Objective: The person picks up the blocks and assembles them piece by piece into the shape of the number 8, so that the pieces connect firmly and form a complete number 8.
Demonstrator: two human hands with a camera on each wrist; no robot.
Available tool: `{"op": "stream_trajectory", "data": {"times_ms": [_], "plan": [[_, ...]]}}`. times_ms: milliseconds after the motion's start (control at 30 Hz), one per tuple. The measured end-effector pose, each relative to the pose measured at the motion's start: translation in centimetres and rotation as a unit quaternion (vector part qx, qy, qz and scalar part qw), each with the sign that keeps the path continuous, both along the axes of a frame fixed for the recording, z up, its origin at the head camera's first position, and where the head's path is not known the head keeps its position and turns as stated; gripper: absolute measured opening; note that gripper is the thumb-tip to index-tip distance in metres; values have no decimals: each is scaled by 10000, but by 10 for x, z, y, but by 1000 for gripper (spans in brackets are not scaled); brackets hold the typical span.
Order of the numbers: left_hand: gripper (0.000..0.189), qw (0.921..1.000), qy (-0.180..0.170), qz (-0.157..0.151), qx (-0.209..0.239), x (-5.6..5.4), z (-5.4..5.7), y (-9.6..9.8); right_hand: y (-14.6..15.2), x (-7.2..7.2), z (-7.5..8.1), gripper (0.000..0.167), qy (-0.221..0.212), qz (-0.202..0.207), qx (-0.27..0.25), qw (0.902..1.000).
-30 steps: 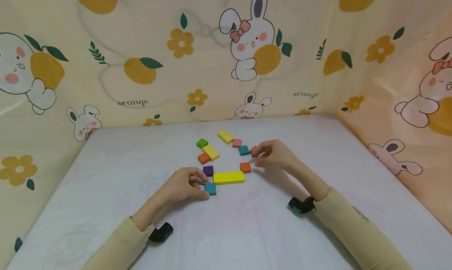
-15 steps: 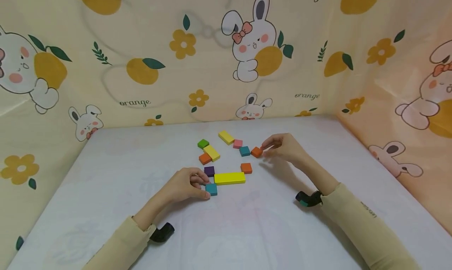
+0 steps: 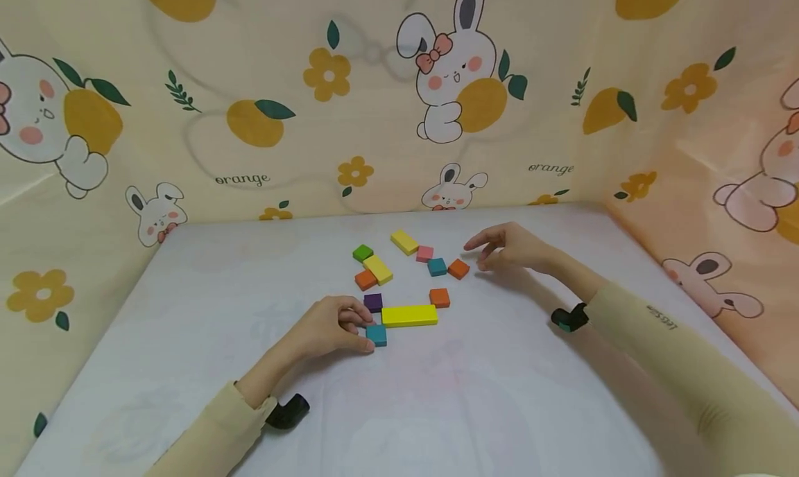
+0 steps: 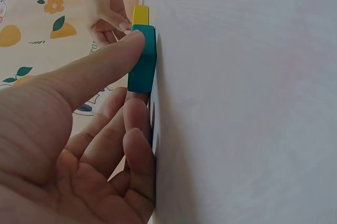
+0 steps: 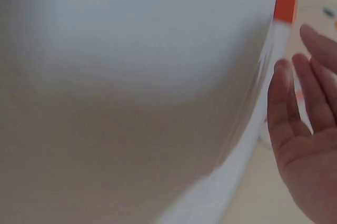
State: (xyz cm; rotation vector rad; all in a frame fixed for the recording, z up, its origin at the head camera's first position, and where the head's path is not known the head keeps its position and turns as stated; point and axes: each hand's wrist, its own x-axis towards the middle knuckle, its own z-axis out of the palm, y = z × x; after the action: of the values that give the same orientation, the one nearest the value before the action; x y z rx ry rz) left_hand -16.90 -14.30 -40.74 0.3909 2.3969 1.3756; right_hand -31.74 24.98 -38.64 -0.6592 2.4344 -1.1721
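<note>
While pinching a teal block (image 3: 376,335) in the left hand (image 3: 327,328), well in from the left edge of the white table (image 3: 474,394) and just beside a long yellow block (image 3: 409,316), holds out the right hand (image 3: 514,247), with parted fingers (image 5: 279,95), near an orange block (image 3: 458,269) toward the far right corner.

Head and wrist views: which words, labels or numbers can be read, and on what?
"orange": on the backdrop, twice whole.
"orange": same backdrop, cut by the top edge.
Backdrop, top left: cut letter, unreadable.
Right sleeve: lettering, too small.
Left wrist view: backdrop letters, partly hidden.
Right wrist view: none.
</note>
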Motion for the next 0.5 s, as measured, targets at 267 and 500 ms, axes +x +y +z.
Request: {"op": "stream_trajectory", "data": {"times_ms": [267, 500], "plan": [[38, 10000, 14, -80, 9, -4, -1, 3, 8, -18, -2, 45, -570, 198, -277, 9978], [38, 10000, -37, 29, -20, 0, 1, -1, -4, -24, -11, 46, -741, 302, -415, 9959]]}}
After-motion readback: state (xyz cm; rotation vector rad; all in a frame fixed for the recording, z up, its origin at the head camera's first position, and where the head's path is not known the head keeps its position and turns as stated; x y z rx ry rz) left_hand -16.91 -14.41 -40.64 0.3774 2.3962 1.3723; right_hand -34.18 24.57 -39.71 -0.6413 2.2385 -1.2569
